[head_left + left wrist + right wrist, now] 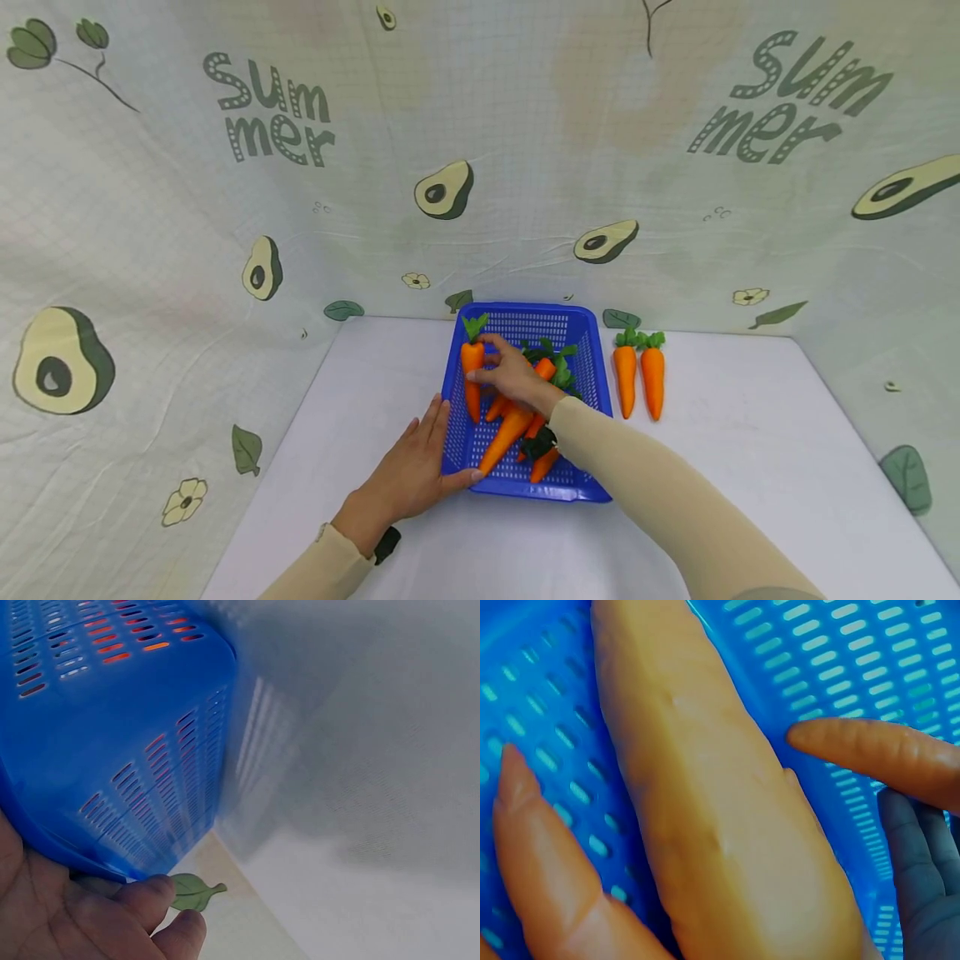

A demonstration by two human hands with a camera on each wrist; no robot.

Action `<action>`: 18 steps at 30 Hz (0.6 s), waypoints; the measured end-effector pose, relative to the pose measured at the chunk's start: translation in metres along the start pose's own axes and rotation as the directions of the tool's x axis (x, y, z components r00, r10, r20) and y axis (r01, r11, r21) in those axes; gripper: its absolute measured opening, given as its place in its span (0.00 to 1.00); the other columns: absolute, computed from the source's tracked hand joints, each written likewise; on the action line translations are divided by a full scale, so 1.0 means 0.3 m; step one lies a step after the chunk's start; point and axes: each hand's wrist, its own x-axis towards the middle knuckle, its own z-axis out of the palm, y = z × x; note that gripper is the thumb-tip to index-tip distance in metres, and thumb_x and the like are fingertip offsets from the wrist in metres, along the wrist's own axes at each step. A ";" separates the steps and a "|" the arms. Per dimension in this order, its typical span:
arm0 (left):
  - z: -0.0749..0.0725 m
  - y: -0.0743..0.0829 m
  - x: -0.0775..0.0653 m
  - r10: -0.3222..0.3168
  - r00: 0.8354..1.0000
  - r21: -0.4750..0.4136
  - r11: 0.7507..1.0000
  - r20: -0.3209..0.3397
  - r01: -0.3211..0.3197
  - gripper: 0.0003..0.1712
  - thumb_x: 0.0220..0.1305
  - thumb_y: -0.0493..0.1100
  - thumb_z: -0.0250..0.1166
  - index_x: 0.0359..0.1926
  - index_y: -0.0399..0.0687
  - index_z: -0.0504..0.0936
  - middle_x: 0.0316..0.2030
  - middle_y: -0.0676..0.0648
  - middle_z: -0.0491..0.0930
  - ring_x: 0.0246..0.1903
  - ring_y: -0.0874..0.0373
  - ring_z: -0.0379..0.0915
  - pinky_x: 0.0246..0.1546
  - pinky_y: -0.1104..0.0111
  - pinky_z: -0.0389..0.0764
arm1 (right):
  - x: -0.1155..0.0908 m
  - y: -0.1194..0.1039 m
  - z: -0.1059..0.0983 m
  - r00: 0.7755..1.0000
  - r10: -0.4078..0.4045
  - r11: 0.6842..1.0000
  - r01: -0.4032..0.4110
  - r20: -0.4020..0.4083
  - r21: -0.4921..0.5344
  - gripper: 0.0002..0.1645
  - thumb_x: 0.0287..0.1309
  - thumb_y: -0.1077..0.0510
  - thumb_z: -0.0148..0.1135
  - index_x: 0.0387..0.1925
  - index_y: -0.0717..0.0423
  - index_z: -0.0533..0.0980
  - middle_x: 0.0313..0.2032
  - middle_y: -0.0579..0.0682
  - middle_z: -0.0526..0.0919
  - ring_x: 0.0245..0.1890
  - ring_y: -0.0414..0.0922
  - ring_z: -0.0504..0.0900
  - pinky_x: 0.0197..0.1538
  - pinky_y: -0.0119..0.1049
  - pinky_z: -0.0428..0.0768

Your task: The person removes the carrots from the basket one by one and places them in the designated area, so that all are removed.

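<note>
The left grip (411, 471) is spread, thumb (461, 481) apart, while the right grip (513, 375) pinches, its arm (660, 483) stretched forward.

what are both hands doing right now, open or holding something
Left hand: open, resting against the blue basket.
Right hand: at the leftmost carrot in the basket; whether it grips cannot be told.

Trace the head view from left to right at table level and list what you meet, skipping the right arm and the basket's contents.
Left sleeve → left hand → blue basket → loose carrot beside the basket → second loose carrot
</note>
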 end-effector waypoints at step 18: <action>-0.001 0.004 -0.001 -0.004 1.000 0.002 1.000 -0.009 0.005 0.68 0.66 0.80 0.57 0.84 0.36 0.45 0.85 0.36 0.41 0.83 0.40 0.47 0.81 0.44 0.54 | -0.066 -0.056 -0.075 0.998 -0.053 0.999 0.053 0.035 -0.008 0.45 0.68 0.63 0.70 0.79 0.45 0.60 0.68 0.62 0.77 0.57 0.55 0.87 0.62 0.54 0.84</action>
